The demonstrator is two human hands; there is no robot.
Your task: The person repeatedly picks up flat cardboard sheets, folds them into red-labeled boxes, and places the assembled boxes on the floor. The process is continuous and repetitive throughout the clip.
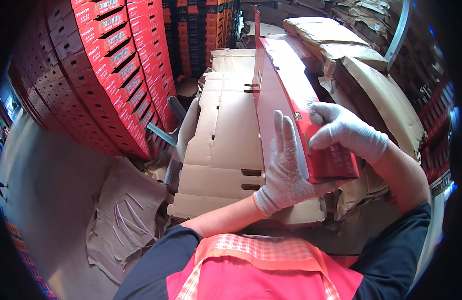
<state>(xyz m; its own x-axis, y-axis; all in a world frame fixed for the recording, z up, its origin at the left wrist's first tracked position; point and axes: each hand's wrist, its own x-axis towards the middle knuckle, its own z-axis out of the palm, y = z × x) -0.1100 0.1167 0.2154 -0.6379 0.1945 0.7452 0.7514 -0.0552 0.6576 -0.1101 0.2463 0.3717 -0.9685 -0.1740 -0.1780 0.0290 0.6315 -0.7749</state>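
A partly folded red cardboard box [336,162] stands on its side in front of me, its pale inner face turned left. My left hand [286,175], in a white knit glove, lies against that inner face with its fingers stretched upward. The left thumb reaches along the box's near lower edge. My right hand [348,131], gloved too, has curled fingers gripping the red wall beside a slot. Beneath the box lies a stack of flat brown cardboard blanks [216,155] with cut slots and notched edges.
Tall stacks of red boxes [118,65] rise at the left, with dark and orange stacks [206,35] behind. Paper-wrapped bundles [376,92] are piled at the right. On the floor at left lie crumpled brown paper [123,210] and loose straps [128,217].
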